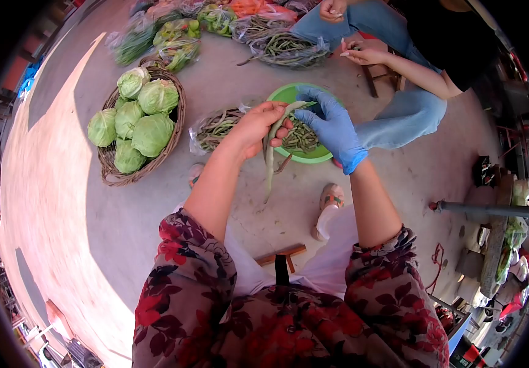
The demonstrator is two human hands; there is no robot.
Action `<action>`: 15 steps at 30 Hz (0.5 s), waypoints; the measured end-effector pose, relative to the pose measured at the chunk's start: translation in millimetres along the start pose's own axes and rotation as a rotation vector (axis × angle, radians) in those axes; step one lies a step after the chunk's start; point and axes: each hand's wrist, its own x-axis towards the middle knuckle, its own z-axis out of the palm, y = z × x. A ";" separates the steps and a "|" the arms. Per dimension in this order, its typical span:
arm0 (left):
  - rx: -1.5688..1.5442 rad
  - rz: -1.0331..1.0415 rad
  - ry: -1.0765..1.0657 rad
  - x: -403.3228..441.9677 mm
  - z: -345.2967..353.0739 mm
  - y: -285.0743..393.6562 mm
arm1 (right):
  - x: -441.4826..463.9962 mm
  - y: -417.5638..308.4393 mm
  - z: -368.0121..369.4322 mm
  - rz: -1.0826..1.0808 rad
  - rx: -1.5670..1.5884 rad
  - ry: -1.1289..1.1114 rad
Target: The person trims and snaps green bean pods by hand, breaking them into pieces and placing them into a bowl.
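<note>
My left hand [263, 127], bare, is closed round several long green beans [270, 161] that hang below its fingers. My right hand [331, 126], in a blue glove, has its thumb and fingers curled at the upper end of a bean; its fingertips are partly hidden. Both hands are over the left and upper part of a green basin [310, 158]. Short bean pieces [302, 140] lie in the basin. Just left of it, whole beans [218, 126] rest in a clear plastic bag.
A wicker basket [180, 116] of cabbages stands at the left. Bagged beans [289, 49], peppers [178, 38] and carrots [249, 7] lie at the top. Another person [409, 67] sits at the upper right. A metal pole [485, 210] juts in at the right.
</note>
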 end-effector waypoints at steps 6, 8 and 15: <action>0.412 0.039 0.063 5.2 1.7 -12.2 | 4.6 -4.5 -15.3 0.054 -0.593 -0.102; 0.678 0.085 0.124 7.7 -2.3 -17.9 | 3.5 -0.3 -13.2 -0.223 -0.810 -0.101; 0.442 0.057 0.049 9.1 -2.5 -14.6 | 2.0 7.9 -10.4 -0.493 -0.856 -0.193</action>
